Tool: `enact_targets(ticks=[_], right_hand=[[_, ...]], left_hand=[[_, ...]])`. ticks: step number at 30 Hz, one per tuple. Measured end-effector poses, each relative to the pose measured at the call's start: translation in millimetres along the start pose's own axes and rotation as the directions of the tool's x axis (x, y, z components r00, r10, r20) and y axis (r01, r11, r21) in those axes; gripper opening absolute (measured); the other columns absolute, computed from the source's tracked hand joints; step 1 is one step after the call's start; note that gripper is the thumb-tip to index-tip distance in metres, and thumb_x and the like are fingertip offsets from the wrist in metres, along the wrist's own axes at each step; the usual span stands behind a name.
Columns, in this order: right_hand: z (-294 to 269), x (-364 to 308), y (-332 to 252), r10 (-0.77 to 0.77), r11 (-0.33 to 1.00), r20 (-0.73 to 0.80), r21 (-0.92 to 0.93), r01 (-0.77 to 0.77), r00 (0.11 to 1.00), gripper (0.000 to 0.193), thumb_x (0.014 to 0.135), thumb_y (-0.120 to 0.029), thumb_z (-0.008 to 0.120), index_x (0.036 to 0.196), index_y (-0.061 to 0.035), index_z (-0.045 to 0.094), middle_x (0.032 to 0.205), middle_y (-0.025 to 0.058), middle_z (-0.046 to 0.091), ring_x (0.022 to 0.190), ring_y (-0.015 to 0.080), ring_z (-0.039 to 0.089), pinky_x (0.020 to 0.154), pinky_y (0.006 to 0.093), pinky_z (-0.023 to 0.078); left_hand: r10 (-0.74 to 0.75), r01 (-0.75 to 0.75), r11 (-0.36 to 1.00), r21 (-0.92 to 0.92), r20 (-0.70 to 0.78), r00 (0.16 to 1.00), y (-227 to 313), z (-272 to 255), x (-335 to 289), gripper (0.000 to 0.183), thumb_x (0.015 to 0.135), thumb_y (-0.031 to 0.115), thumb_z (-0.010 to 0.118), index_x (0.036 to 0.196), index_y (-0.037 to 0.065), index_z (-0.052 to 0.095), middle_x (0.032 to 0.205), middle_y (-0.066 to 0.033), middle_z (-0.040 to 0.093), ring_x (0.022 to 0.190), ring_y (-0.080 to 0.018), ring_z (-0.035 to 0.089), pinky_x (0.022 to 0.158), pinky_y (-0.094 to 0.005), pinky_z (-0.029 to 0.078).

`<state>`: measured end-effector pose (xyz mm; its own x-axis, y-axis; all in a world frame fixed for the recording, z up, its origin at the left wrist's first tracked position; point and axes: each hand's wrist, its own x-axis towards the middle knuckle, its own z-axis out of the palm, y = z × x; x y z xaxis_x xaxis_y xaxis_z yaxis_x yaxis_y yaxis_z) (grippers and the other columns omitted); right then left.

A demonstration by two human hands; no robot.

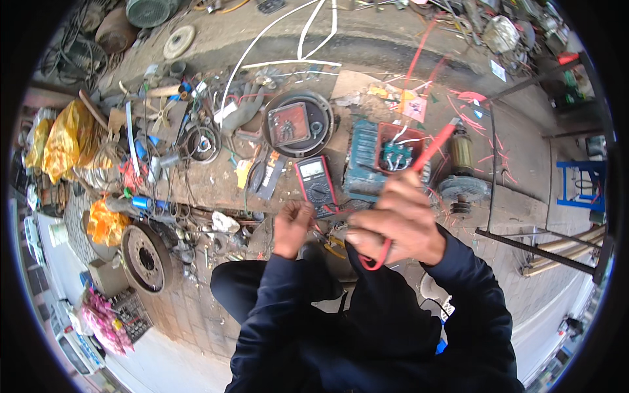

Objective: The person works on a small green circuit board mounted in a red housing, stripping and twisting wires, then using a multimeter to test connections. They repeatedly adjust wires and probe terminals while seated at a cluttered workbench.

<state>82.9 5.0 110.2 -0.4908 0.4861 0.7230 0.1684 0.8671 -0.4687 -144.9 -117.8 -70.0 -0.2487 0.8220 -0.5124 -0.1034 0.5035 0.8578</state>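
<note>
My right hand is closed around a long red tool with a pale tip, pointing up and right. Its exact kind does not show. A red loop hangs below the same fingers. My left hand has its fingers drawn together beside the multimeter; whatever they pinch is hidden. The multimeter is red and dark with a lit screen, and red leads run near its lower end. Beyond my right hand is a teal motor housing with an opened red terminal box holding wires.
A round dark motor cover holds a square red lid. On the right lies a motor rotor by a grey round flange. Left are yellow bags and a large metal ring. A rebar frame stands right.
</note>
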Motion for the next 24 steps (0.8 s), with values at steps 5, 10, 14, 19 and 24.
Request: enact_targets(ticks=[5,10,14,19,24], right_hand=[[38.8,-9.1,-4.6,-0.118,0.987,0.046,0.112,0.112,0.992,0.019,0.081,-0.018,0.083,0.085,-0.0115,0.066,0.077,-0.0006,0.048,0.073,0.0186,0.053,0.074,0.0363,0.039],[44.5,-34.2,2.4,-0.178,0.981,0.434,0.146,0.126,0.883,0.018,0.076,-0.017,0.078,0.082,-0.0078,0.064,0.084,0.0043,0.060,0.081,0.0231,0.059,0.082,0.0387,0.044],[33.9,-49.4,5.5,-0.110,0.994,0.535,0.080,0.080,0.837,0.018,0.077,-0.015,0.076,0.089,-0.0046,0.066,0.093,0.0090,0.065,0.093,0.0251,0.062,0.088,0.0404,0.048],[1.4,-42.9,-6.1,0.043,0.999,0.553,-0.007,-0.047,0.832,0.024,0.082,-0.013,0.073,0.104,-0.0021,0.068,0.099,0.0106,0.064,0.106,0.0266,0.064,0.097,0.0400,0.051],[-59.7,-33.8,-2.5,0.465,0.884,0.233,-0.076,-0.461,0.854,0.038,0.089,-0.004,0.075,0.125,0.0043,0.067,0.103,0.0125,0.066,0.092,0.0281,0.070,0.088,0.0407,0.058]], left_hand=[[-0.187,0.483,0.785,-0.388,0.596,0.781,135.4,24.5,-17.8,0.064,0.115,0.058,0.046,0.136,0.001,0.067,0.123,-0.0148,0.075,0.108,-0.0223,0.074,0.098,-0.0385,0.059],[0.012,0.312,0.914,-0.260,0.785,0.619,185.7,46.8,-3.5,0.063,0.112,0.045,0.061,0.151,-0.004,0.056,0.127,-0.0179,0.072,0.119,-0.0252,0.071,0.107,-0.0395,0.056],[0.064,0.017,0.995,-0.102,0.735,0.675,174.7,71.8,11.8,0.037,0.115,0.025,0.062,0.139,-0.002,0.062,0.106,-0.0099,0.072,0.098,-0.0176,0.070,0.091,-0.0321,0.058],[-0.075,0.331,0.857,-0.395,0.539,0.839,152.1,98.5,28.8,0.022,0.115,0.025,0.061,0.117,0.003,0.066,0.081,-0.0022,0.061,0.072,-0.0136,0.058,0.069,-0.0283,0.049],[0.088,0.206,0.793,-0.574,0.442,0.893,152.4,107.2,43.2,0.019,0.116,0.024,0.059,0.115,0.006,0.066,0.081,-0.0005,0.056,0.072,-0.0138,0.051,0.068,-0.0316,0.043]])
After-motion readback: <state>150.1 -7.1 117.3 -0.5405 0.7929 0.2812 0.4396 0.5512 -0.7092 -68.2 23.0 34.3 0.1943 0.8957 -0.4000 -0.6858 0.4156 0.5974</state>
